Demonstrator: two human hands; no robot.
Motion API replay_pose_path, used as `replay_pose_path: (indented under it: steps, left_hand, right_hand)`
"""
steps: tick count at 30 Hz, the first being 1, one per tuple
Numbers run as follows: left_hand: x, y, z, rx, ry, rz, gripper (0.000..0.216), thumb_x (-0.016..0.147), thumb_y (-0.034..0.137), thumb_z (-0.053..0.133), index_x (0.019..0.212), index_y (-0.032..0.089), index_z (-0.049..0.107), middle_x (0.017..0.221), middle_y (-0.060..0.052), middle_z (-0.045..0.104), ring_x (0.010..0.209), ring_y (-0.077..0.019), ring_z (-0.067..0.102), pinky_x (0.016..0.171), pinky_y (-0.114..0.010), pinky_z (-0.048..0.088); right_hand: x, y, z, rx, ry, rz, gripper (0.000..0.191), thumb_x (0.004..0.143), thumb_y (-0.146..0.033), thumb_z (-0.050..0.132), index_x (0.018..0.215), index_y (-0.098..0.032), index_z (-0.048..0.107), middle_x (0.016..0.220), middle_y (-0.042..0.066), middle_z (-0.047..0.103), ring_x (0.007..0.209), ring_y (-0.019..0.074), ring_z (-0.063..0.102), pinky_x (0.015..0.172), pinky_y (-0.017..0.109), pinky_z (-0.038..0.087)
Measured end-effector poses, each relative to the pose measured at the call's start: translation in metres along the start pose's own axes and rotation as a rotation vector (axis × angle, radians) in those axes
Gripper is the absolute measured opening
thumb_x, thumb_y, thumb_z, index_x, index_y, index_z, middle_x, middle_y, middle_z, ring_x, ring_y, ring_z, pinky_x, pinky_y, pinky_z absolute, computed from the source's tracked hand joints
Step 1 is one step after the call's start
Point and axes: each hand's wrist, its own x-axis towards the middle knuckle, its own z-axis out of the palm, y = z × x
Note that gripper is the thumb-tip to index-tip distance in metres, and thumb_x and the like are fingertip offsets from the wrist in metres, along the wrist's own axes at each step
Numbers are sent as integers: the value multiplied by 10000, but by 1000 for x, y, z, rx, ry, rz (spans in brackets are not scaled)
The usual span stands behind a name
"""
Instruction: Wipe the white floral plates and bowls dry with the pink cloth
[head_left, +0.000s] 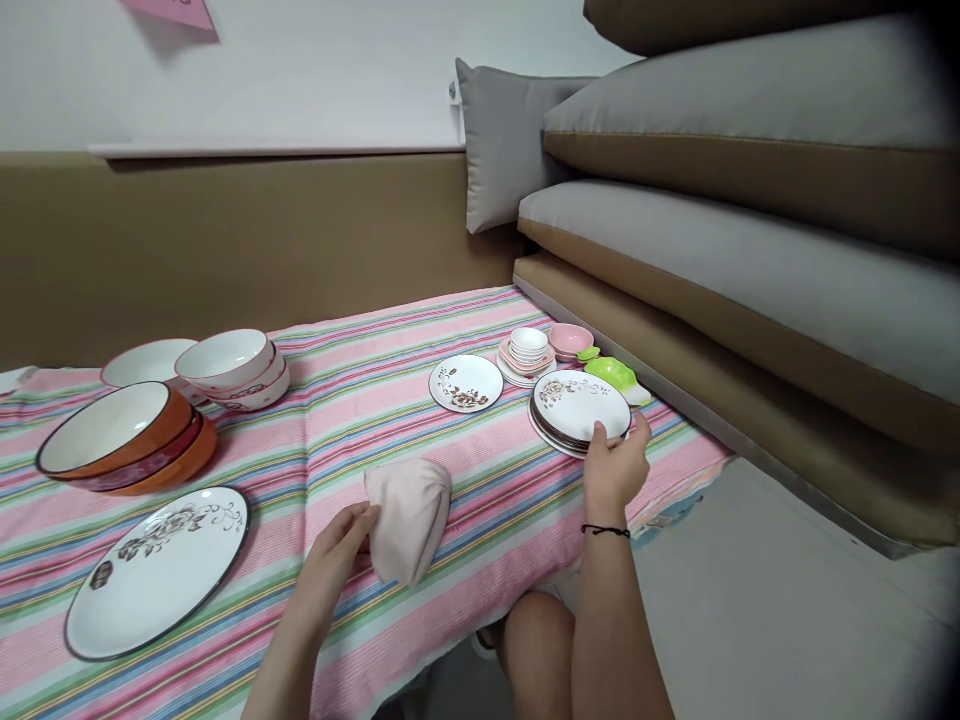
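My left hand [337, 547] pinches the edge of a folded pale pink cloth [409, 515] above the striped tablecloth. At the right, my right hand [616, 462] grips the near edge of the top white plate [589, 400], its thumb by the dark rim. That plate has a brown flower pattern and rests on a stack of plates. Some of my right fingers are hidden beyond the rim. Left of the stack lies a single small flowered plate [466, 384]. A large oval plate [161, 570] with similar flowers lies to the left of my left hand.
Orange and red bowls [127, 440] stand stacked and tilted at the left, beside white bowls [232, 365]. Small white bowls [528, 340], a pink bowl [571, 340] and a green leaf-shaped dish [613, 375] sit behind the plate stack. Grey-brown cushions [735, 230] rise at the right.
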Motion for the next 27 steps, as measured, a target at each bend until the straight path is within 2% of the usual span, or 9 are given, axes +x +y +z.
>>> replay_pose_path:
  steps: [4, 6, 8, 10, 14, 18, 23, 25, 27]
  left_hand:
    - [-1, 0, -2, 19, 3, 19, 537, 682, 614, 707, 1006, 190, 650, 811, -32, 673, 749, -192, 642, 692, -292, 519]
    - [-1, 1, -2, 15, 7, 25, 545, 679, 614, 708, 1015, 189, 648, 806, -28, 670, 747, -192, 642, 695, -293, 521]
    - [-2, 2, -1, 5, 9, 26, 567, 671, 618, 711, 1031, 187, 640, 812, -29, 671, 746, -193, 642, 695, -296, 523]
    - [-2, 4, 0, 4, 16, 22, 586, 649, 628, 718, 1020, 182, 641, 803, -31, 672, 734, -194, 641, 685, -299, 524]
    - [-2, 3, 0, -3, 42, 19, 596, 611, 635, 735, 984, 180, 645, 748, -13, 652, 701, -184, 630, 664, -294, 519]
    - [-2, 0, 0, -18, 30, 33, 614, 622, 636, 727, 1022, 181, 630, 780, -13, 647, 714, -181, 620, 685, -302, 515]
    - [-2, 4, 4, -23, 51, 107, 567, 553, 617, 775, 872, 171, 632, 686, 22, 544, 635, -147, 513, 577, -256, 428]
    - [-2, 6, 7, -19, 66, 145, 508, 556, 594, 782, 784, 170, 621, 656, 31, 499, 608, -128, 454, 538, -238, 368]
    - [-1, 7, 9, -32, 65, 185, 463, 580, 573, 774, 735, 170, 607, 645, 32, 482, 609, -123, 432, 540, -233, 346]
  right_hand:
    - [3, 3, 7, -81, -97, -359, 363, 818, -302, 560, 1105, -121, 688, 1134, 156, 666, 1115, 311, 551, 1034, 484, 353]
    - [4, 9, 13, -199, -223, -401, 334, 813, -288, 570, 1069, -130, 715, 1308, 163, 590, 1268, 343, 439, 1099, 539, 248]
    - [3, 15, 17, -315, -328, -381, 345, 826, -266, 557, 1101, -130, 715, 1365, 174, 547, 1329, 361, 373, 1097, 553, 237]
    - [0, 17, 18, -370, -370, -363, 349, 847, -244, 523, 1124, -145, 711, 1378, 174, 537, 1333, 362, 370, 1084, 561, 243]
    - [-8, 11, 21, -367, -278, -319, 303, 863, -254, 495, 1048, -217, 733, 1333, 119, 584, 1279, 341, 419, 1082, 624, 133]
    - [-14, 2, 25, -305, -198, -258, 243, 817, -314, 578, 948, -194, 743, 1265, 120, 626, 1220, 342, 432, 1068, 612, 171]
    - [-21, -13, 29, -263, -163, -297, 282, 813, -251, 586, 1046, -145, 702, 1284, 158, 607, 1262, 359, 414, 1083, 660, 103]
    - [-31, -26, 32, -153, -195, -368, 278, 822, -229, 566, 1053, -139, 691, 1283, 161, 605, 1270, 336, 430, 1105, 629, 145]
    - [-49, -43, 36, 30, -317, -461, 247, 842, -230, 535, 1009, -150, 697, 1189, 149, 650, 1187, 288, 518, 1084, 540, 299]
